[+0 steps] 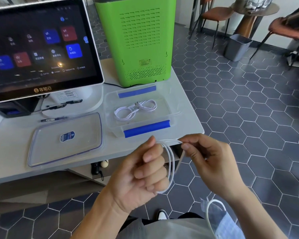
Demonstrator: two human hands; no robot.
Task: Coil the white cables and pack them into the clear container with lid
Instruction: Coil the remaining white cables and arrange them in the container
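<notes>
White cable in the hands: a thin white cable (170,167) hangs in a few loops in front of the clear container, off the near edge of the bench.
Left hand: the left hand (141,175) has its fingers curled, and the loops go around them.
Right hand: the right hand (209,163) pinches the end of the same cable with finger and thumb, just beside the left hand.
Clear container: the clear container (110,100) sits open on the bench (10,135), near the right corner. It has two blue clips, one at the far side and one at the near side.
Coiled cable: one more white cable (135,109) lies coiled inside the container, between the blue clips.
Lid: the clear lid (66,140) lies flat on the bench, just left of the container.
Green box: a green box (136,40) stands right behind the container.
Screen: a big screen (40,49) stands behind the lid, left of the container.
Pens: some pens (53,119) lie behind the lid, under the screen.
</notes>
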